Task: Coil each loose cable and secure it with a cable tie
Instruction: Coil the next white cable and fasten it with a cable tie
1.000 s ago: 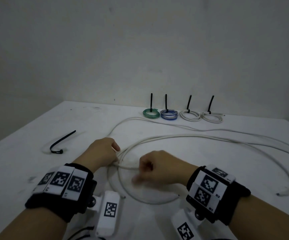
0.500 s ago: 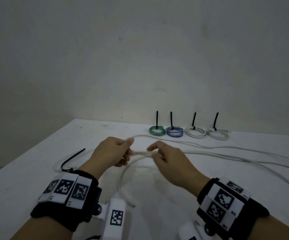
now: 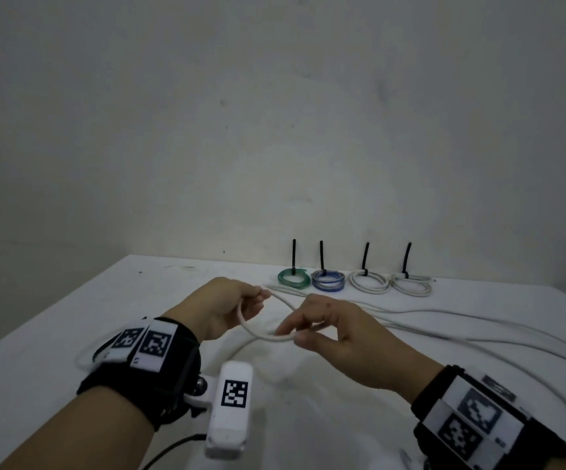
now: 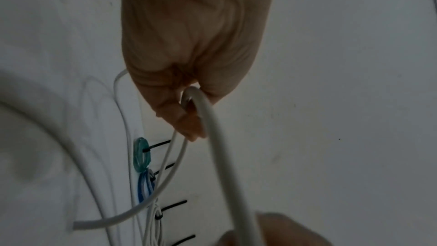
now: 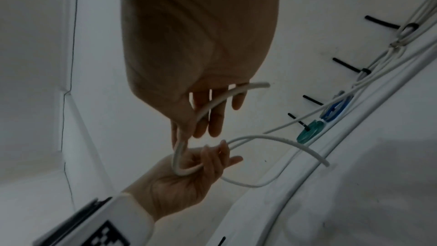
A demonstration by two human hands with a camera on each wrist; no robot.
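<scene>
At the centre of the head view the white cable is pinched between thumb and forefinger of the right hand, the other fingers being spread loosely behind it. The left hand is curled round the same cable just to the left, so that a small loop is held up between the two hands, clear of the table. A cut end is seen projecting past the right fingers in the right wrist view.

The cable is judged light, smooth and somewhat springy: a curve is kept where it is bent, yet a released turn would likely open again. Hold is best taken where the turns cross, with each new turn gathered under the left thumb.

From the hands the rest of the cable is trailed in long slack curves toward the right edge of the frame. Four tied coils are lined up against the wall, right of centre.
</scene>
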